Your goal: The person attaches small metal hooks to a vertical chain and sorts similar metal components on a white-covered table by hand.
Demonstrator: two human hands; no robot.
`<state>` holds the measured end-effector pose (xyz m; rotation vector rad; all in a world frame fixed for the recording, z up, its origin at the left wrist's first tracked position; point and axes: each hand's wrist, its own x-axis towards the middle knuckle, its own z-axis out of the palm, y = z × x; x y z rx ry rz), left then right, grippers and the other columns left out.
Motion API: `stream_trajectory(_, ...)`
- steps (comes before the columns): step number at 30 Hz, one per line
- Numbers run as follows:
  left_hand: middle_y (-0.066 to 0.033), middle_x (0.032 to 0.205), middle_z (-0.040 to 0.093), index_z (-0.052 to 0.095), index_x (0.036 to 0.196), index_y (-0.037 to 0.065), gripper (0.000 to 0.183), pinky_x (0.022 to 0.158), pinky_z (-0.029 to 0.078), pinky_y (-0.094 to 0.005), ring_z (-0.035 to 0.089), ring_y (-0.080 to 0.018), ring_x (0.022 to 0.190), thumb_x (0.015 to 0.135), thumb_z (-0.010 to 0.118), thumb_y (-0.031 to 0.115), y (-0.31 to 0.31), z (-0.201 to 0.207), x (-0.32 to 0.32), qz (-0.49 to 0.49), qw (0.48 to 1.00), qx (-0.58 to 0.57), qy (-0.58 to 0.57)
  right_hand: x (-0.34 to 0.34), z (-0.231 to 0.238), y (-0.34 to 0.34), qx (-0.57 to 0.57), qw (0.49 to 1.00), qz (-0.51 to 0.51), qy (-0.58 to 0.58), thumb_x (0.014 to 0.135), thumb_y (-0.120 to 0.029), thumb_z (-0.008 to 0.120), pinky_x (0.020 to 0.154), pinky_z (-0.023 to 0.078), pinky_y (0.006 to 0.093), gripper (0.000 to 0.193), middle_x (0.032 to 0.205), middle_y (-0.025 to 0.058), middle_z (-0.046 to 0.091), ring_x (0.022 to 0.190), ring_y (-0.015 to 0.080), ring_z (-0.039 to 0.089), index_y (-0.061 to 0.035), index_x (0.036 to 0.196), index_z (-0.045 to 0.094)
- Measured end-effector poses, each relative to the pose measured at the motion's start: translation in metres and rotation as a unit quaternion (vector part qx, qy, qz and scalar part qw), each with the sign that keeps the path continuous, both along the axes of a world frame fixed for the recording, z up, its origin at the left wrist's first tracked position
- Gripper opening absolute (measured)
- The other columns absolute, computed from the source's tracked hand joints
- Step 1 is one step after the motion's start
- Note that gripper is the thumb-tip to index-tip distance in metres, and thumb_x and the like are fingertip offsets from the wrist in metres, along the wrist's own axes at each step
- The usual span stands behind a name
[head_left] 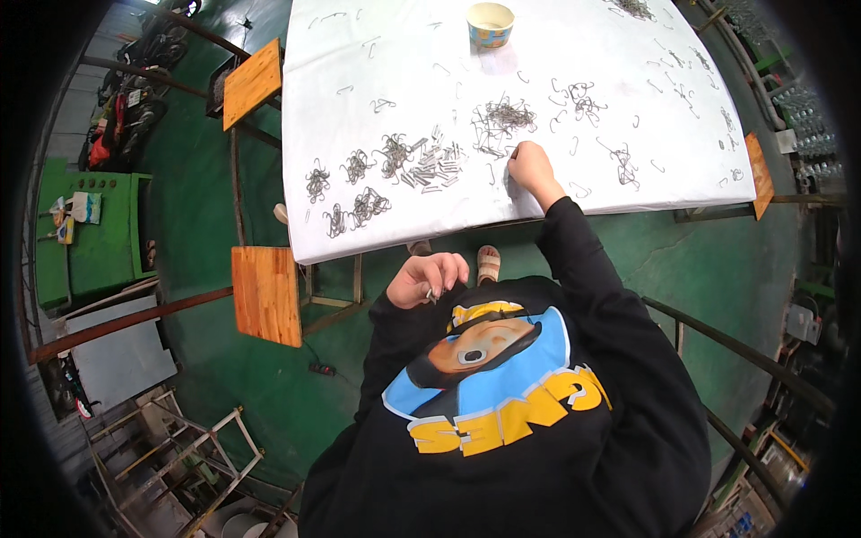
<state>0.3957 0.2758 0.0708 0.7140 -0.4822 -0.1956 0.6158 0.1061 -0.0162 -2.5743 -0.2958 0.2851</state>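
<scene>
My left hand (427, 280) is in front of my body, off the table's near edge, with its fingers curled round a small metal piece (430, 294) whose exact kind I cannot tell. My right hand (531, 170) rests at the near part of the white-covered table, its fingertips pinched together; what they hold, if anything, is hidden. Just beyond it lies a tangled pile of thin metal hooks (509, 117). Left of that pile is a heap of short, straight silvery pieces (435, 169), beside several clumps of bent hooks (369, 206).
A paper tub (491, 25) stands at the table's far side. More hooks (625, 166) are scattered to the right. Wooden stools (267, 296) stand at the table's left, and metal rails (134, 325) run on both sides over the green floor.
</scene>
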Motion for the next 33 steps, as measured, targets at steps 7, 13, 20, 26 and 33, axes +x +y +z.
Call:
stream_trajectory(7, -0.0011, 0.074, 0.050, 0.059, 0.069, 0.011, 0.013, 0.072, 0.032, -0.0330, 0.043, -0.0201, 0.081, 0.079, 0.058, 0.020, -0.007, 0.004, 0.005, 0.114, 0.992, 0.043, 0.032, -0.034, 0.069, -0.015, 0.325, 0.920, 0.100, 0.194, 0.077, -0.018, 0.060, 0.048, 0.041, 0.0229, 0.015, 0.059, 0.0023, 0.053, 0.051, 0.0089, 0.049, -0.0031, 0.074, 0.056)
stream_trajectory(13, -0.0011, 0.067, 0.043, 0.057, 0.069, 0.007, 0.018, 0.067, 0.033, -0.0287, 0.041, -0.0172, 0.074, 0.080, 0.059, 0.021, -0.010, 0.001, 0.005, 0.106, 0.992, 0.014, 0.068, -0.140, 0.151, -0.008, 0.575, 0.681, 0.152, 0.428, 0.085, -0.012, 0.051, 0.043, 0.029, 0.0151, 0.009, 0.063, -0.0027, 0.050, 0.049, 0.0014, 0.039, -0.0069, 0.079, 0.047)
stream_trajectory(20, -0.0017, 0.068, 0.047, 0.058, 0.070, 0.004, 0.022, 0.060, 0.033, -0.0260, 0.042, -0.0139, 0.069, 0.081, 0.059, 0.023, -0.012, 0.000, 0.008, 0.111, 0.991, 0.045, 0.068, -0.159, 0.149, 0.004, 0.513, 0.806, 0.166, 0.244, 0.083, -0.005, 0.051, 0.048, 0.038, 0.0178, 0.010, 0.063, 0.0000, 0.048, 0.056, 0.0034, 0.045, -0.0017, 0.076, 0.044)
stream_trajectory(26, -0.0019, 0.069, 0.049, 0.058, 0.070, 0.004, 0.022, 0.061, 0.034, -0.0259, 0.043, -0.0137, 0.070, 0.081, 0.059, 0.022, -0.010, -0.012, 0.008, 0.090, 0.991, 0.074, 0.071, -0.162, 0.153, -0.001, 0.484, 0.815, 0.180, 0.263, 0.085, -0.003, 0.048, 0.048, 0.035, 0.0163, 0.009, 0.067, -0.0014, 0.045, 0.056, 0.0029, 0.042, -0.0022, 0.078, 0.043)
stream_trajectory(33, -0.0015, 0.070, 0.048, 0.057, 0.071, 0.005, 0.021, 0.063, 0.033, -0.0262, 0.042, -0.0137, 0.070, 0.081, 0.059, 0.024, -0.017, -0.007, 0.012, 0.072, 0.993, 0.057, 0.071, -0.161, 0.160, -0.006, 0.475, 0.834, 0.195, 0.203, 0.083, -0.002, 0.047, 0.047, 0.034, 0.0180, 0.008, 0.062, -0.0004, 0.044, 0.055, 0.0036, 0.039, -0.0019, 0.077, 0.042)
